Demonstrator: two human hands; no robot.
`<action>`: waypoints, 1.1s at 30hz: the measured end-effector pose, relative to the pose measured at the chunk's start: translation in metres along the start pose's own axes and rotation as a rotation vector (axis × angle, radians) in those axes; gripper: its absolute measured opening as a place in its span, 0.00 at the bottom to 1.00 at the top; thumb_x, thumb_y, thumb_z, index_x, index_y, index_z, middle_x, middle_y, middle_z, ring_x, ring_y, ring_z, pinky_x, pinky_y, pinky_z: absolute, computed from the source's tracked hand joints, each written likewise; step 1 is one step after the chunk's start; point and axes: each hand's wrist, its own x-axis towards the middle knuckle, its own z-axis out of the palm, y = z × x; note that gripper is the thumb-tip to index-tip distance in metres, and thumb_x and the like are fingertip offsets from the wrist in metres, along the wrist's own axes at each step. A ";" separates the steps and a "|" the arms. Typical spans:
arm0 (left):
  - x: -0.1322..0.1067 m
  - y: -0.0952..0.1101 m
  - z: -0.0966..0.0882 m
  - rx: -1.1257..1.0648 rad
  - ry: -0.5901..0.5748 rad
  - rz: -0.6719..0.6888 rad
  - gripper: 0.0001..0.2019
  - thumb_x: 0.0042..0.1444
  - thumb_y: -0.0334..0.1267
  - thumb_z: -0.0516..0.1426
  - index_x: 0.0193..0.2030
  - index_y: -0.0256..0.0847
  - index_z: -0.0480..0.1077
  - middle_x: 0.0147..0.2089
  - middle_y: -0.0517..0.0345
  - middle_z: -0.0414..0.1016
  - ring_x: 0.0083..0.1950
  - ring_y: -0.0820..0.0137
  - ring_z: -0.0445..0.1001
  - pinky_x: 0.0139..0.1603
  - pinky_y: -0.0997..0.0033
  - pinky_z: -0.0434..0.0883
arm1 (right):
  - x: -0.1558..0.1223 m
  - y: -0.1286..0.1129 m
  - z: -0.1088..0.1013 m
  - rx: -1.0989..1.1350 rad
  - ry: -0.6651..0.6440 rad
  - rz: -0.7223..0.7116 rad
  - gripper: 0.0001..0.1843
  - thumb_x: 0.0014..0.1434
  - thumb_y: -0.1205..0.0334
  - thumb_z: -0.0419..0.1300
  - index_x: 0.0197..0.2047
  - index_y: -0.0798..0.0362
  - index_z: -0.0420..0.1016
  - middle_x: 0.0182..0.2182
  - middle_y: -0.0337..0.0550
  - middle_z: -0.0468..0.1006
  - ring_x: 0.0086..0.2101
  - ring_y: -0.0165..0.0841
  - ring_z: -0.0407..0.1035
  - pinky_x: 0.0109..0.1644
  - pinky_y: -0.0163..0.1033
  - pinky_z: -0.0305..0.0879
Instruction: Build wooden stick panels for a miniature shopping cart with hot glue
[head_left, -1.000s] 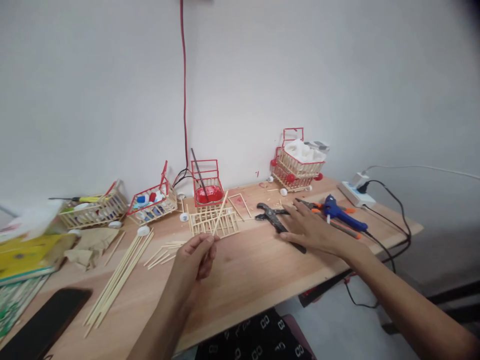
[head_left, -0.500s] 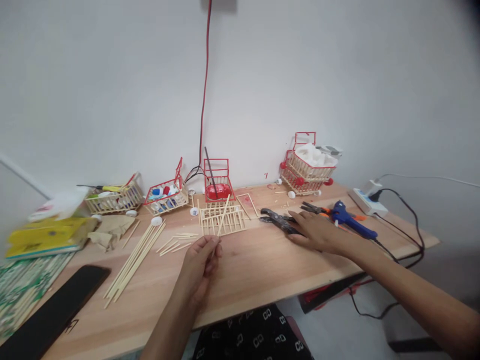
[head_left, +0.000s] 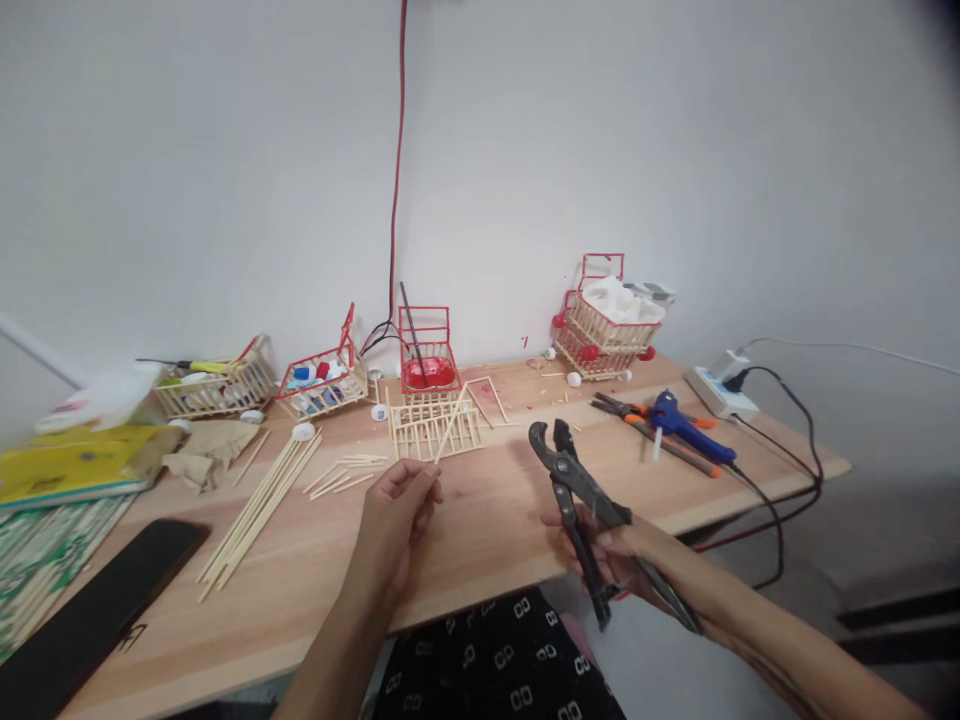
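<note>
In my left hand (head_left: 397, 510) the thumb and fingertips pinch a thin wooden stick (head_left: 450, 425), which points up and away from me. Behind its tip lies a small slatted frame of glued sticks (head_left: 412, 432), with a thin open rectangle of sticks (head_left: 491, 402) beside it. My right hand (head_left: 600, 550) is wrapped around the handles of a black pair of cutters (head_left: 574, 475) with a hooked jaw. Its jaws are spread and point away from me, above the front of the table. Some right-hand fingers are hidden behind the handles.
Cut stick pieces (head_left: 345, 475) and long sticks (head_left: 259, 510) lie left of centre. Small stick carts (head_left: 611, 330) stand along the wall. On the right are a blue glue gun (head_left: 686, 425), orange-handled pliers (head_left: 630, 410) and a power strip (head_left: 721, 392). A black phone (head_left: 112, 610) lies front left.
My right hand has picked the cutters up off the table and brought them nearer to me, jaws now spread. The left hand keeps its stick almost in place. The view has shifted slightly.
</note>
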 end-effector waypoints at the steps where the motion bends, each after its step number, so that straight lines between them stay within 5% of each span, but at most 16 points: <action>1: -0.002 0.000 0.003 0.014 0.009 -0.013 0.13 0.48 0.43 0.63 0.28 0.37 0.67 0.22 0.66 0.67 0.18 0.83 0.55 0.18 0.82 0.49 | -0.003 0.000 0.005 -0.001 -0.004 0.033 0.27 0.53 0.49 0.57 0.53 0.56 0.73 0.37 0.49 0.77 0.36 0.39 0.72 0.41 0.44 0.68; 8: -0.010 0.000 0.025 0.001 -0.038 -0.103 0.13 0.46 0.44 0.63 0.28 0.36 0.67 0.21 0.66 0.65 0.16 0.84 0.50 0.16 0.81 0.43 | -0.017 -0.036 0.023 -0.359 -0.084 0.019 0.19 0.59 0.50 0.52 0.38 0.54 0.76 0.34 0.46 0.77 0.38 0.39 0.70 0.46 0.45 0.66; 13: -0.012 0.004 0.034 0.095 -0.046 -0.045 0.12 0.47 0.43 0.62 0.26 0.37 0.67 0.19 0.66 0.64 0.15 0.84 0.49 0.15 0.80 0.44 | -0.014 -0.043 0.031 -0.537 -0.097 -0.125 0.13 0.62 0.55 0.52 0.43 0.51 0.72 0.40 0.44 0.77 0.46 0.41 0.68 0.52 0.46 0.63; 27: -0.024 0.009 0.037 0.339 -0.043 0.164 0.05 0.51 0.36 0.59 0.28 0.39 0.67 0.23 0.61 0.72 0.21 0.77 0.63 0.20 0.78 0.56 | -0.009 -0.044 0.038 -0.583 -0.145 -0.148 0.09 0.63 0.59 0.51 0.42 0.51 0.70 0.37 0.41 0.76 0.38 0.34 0.69 0.43 0.39 0.64; 33: -0.023 0.008 0.038 0.411 -0.045 0.211 0.06 0.52 0.36 0.58 0.27 0.39 0.67 0.24 0.59 0.74 0.26 0.73 0.71 0.27 0.76 0.63 | -0.006 -0.045 0.042 -0.581 -0.129 -0.150 0.08 0.63 0.60 0.51 0.37 0.52 0.68 0.28 0.38 0.72 0.29 0.30 0.66 0.35 0.36 0.62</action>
